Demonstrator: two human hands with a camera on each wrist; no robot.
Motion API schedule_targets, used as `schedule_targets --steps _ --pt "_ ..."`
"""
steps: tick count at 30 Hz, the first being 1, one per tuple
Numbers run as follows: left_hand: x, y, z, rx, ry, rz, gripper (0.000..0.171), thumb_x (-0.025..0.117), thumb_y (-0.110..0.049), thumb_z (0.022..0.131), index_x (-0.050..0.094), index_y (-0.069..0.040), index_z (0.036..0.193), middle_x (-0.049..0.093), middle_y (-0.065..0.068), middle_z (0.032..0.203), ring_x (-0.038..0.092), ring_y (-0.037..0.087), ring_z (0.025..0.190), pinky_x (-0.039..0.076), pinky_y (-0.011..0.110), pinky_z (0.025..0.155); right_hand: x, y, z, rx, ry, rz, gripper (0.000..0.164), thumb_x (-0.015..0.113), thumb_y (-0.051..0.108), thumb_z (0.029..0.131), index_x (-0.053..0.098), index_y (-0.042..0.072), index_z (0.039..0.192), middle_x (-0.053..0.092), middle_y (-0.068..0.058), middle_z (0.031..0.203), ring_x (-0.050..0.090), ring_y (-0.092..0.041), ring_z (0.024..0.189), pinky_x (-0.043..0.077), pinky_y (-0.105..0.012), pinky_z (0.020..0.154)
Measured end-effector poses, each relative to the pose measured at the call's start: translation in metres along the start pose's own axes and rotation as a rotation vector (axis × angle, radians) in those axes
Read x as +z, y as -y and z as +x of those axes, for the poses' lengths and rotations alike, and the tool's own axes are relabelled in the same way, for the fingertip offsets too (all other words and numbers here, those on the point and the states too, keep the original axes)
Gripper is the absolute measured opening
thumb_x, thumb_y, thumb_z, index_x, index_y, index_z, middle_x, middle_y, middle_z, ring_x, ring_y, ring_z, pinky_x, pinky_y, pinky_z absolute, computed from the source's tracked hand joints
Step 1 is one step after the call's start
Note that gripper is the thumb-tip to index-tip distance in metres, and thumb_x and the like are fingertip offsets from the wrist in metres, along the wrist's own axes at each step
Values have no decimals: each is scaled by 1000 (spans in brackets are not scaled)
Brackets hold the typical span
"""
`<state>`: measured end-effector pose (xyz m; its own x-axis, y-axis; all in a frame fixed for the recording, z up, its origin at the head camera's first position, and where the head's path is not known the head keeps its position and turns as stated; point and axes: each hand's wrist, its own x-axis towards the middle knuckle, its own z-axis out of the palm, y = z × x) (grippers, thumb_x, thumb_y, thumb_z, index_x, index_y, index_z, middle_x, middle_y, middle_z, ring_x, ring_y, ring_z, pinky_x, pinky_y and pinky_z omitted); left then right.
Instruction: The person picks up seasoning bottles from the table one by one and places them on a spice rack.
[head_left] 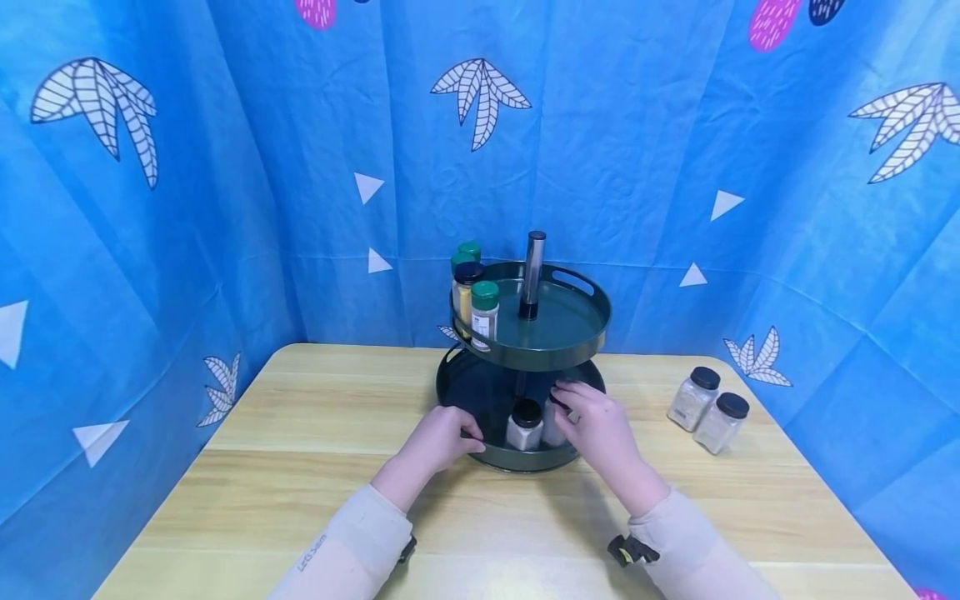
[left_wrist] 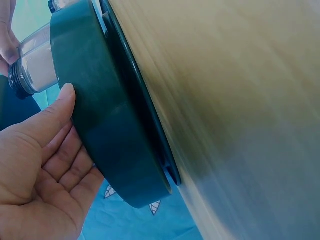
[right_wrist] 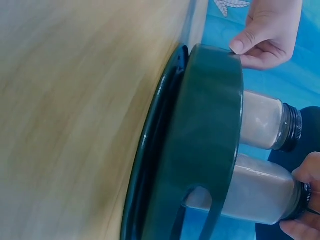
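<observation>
A dark green two-tier turntable organizer [head_left: 534, 358] stands on the table. My left hand [head_left: 446, 437] pinches the left front rim of its lower tray [left_wrist: 105, 110], thumb on the outer wall and fingers over the edge. My right hand [head_left: 600, 421] grips the black lid of a clear spice jar [right_wrist: 260, 190] with pale contents, which stands in the lower tray by the right front wall. Just left of it, a matching black-lidded jar [head_left: 524, 435] stands upright in the same tray, untouched by either hand.
On the upper tray [head_left: 555, 321], several spice bottles [head_left: 484, 310] with green or black lids crowd the left side around the metal center post [head_left: 533, 271]. Two black-lidded jars [head_left: 692, 402] [head_left: 720, 425] stand on the table's right side. A blue curtain [head_left: 480, 192] surrounds the table.
</observation>
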<state>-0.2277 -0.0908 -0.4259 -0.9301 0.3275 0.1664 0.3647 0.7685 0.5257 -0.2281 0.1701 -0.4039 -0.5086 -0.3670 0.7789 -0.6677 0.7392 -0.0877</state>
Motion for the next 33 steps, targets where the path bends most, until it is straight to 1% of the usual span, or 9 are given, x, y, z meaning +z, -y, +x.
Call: schedule_targets --steps 7,13,20,24,26,28,33 --pt "-1 0 -1 5 -4 -10 9 84 -19 81 76 -19 77 70 -9 80 63 14 84 53 34 82 0 3 -1 33 42 10 22 83 0 74 79 4 96 75 -12 101 72 -27 93 59 -41 80" --pt "-1 -1 -1 -7 3 -10 9 84 -19 82 76 -19 76 70 -9 81 63 14 84 53 34 82 1 6 -3 46 74 7 24 84 0 74 79 4 96 75 -12 102 72 -27 93 59 -42 81" --pt "0 0 0 -12 5 -11 10 84 -19 82 76 -19 76 69 -9 80 63 14 83 53 34 82 5 5 -5 45 78 16 26 86 0 71 79 3 96 75 -12 101 73 -28 92 59 -42 80" --pt "0 0 0 -9 3 -12 10 84 -19 81 76 -20 75 69 -9 79 62 13 82 53 34 81 6 4 -6 28 66 19 25 85 -1 71 79 2 94 75 -12 100 73 -28 90 60 -42 78" --pt "0 0 0 -11 1 -11 10 84 -19 82 76 -20 76 69 -9 80 62 13 82 53 34 81 5 4 -6 33 76 19 24 85 0 71 79 3 95 75 -11 100 73 -27 90 60 -42 77" --pt "-1 0 0 -15 2 -9 10 84 -19 82 76 -19 76 69 -9 80 62 13 83 53 34 82 3 5 -5 55 96 26 24 85 0 72 79 3 95 75 -11 100 72 -27 91 60 -42 78" --pt "-1 -2 0 -19 7 -2 9 84 -19 82 76 -19 76 70 -9 80 63 14 83 53 34 82 -5 9 -4 141 175 48 24 85 1 73 79 4 96 74 -10 104 72 -26 94 59 -40 79"
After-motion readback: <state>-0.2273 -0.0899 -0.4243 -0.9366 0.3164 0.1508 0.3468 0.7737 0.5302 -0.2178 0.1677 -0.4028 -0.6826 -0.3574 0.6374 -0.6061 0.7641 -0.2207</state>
